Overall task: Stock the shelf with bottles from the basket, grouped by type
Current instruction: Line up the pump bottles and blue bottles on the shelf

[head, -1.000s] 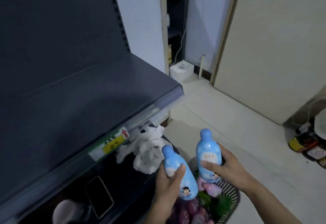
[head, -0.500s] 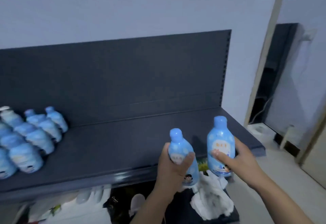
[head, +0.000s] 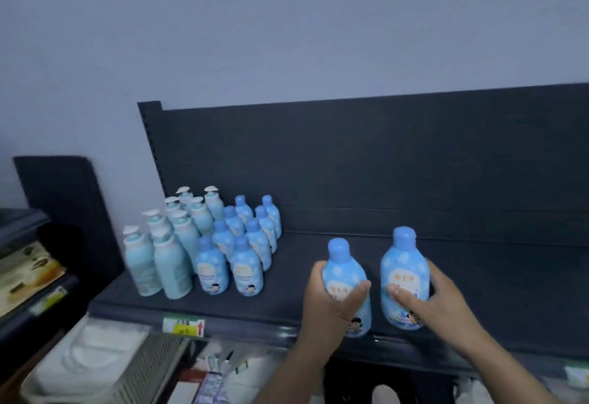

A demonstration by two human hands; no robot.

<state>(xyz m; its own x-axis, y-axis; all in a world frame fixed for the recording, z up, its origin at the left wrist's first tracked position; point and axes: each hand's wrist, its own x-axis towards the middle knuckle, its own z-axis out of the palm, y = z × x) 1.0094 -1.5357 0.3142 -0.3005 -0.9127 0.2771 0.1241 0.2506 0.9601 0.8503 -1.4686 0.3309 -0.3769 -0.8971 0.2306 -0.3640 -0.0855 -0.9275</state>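
Note:
My left hand (head: 328,305) grips a blue cartoon-label bottle (head: 344,273) upright over the front of the dark shelf (head: 318,250). To its right, my right hand (head: 436,301) holds a second, identical blue bottle (head: 404,270). On the shelf's left part stand several matching blue bottles (head: 245,244) in rows. Left of those are several pale teal pump bottles (head: 169,238) with white caps. The basket is out of view.
The shelf's right half is bare up to the dark back panel (head: 382,161). A yellow-green price tag (head: 183,327) sits on the front edge. Below are a grey ribbed tray (head: 105,368) and loose packets (head: 210,378). Another dark rack (head: 38,260) stands at the left.
The view swung left from the basket on the floor to the shelf's stocked left end. Both hands carried their blue bottles up and now hold them over the shelf's front edge.

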